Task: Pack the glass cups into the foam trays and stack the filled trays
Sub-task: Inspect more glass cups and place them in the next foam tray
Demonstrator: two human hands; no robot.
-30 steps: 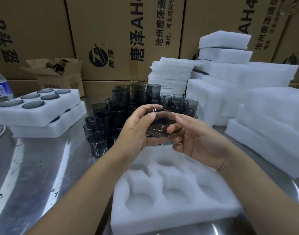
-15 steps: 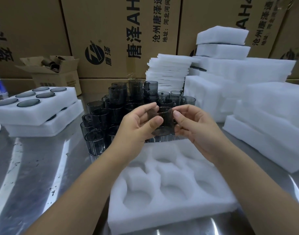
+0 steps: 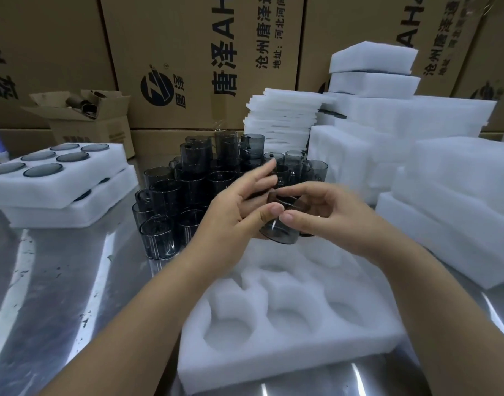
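Gripping with right hand point(image 3: 325, 212), thumb and curled fingers round a smoky grey cylindrical glass cup point(image 3: 279, 234); steadying with left hand point(image 3: 236, 212), thumb on the wall, fingers stretched straight, hardly a grasp. Held in the air between both, roughly upright though blurred, base down, over the far edge of a white foam tray with round empty pockets point(image 3: 288, 364). Probably calls for a short drop straight down into a back pocket, right hand leading.

Flat overhead light, image soft.
Glare streaks on steel table point(image 3: 39, 295); right hand point(image 3: 330, 218) and glass cup point(image 3: 279, 235) motion-blurred; edges barrel-distorted.
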